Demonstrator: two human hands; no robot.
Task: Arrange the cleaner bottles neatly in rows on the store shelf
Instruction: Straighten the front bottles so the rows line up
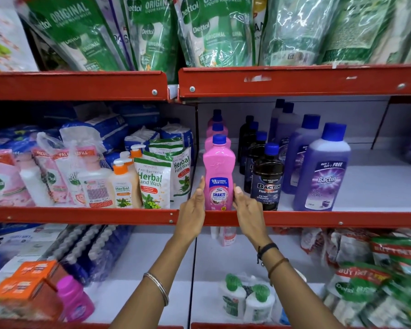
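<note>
A pink Shakti cleaner bottle (219, 173) with a blue cap stands upright at the front of the middle shelf (318, 218), heading a row of pink bottles (217, 128). My left hand (193, 210) is beside its left side and my right hand (247, 208) beside its right side, fingers straight, fingertips at the label; whether they touch it is unclear. To the right run a row of black Bactin floor cleaner bottles (267, 179) and a row of purple Bactin bottles (322, 172), all upright.
Herbal hand wash pouches (153, 184) and pump bottles (122, 184) fill the left bay behind a red divider. Dettol refill pouches (214, 32) hang over the upper shelf. White shelf floor (384, 184) shows right of the purple bottles. Assorted packs lie on the lower shelf.
</note>
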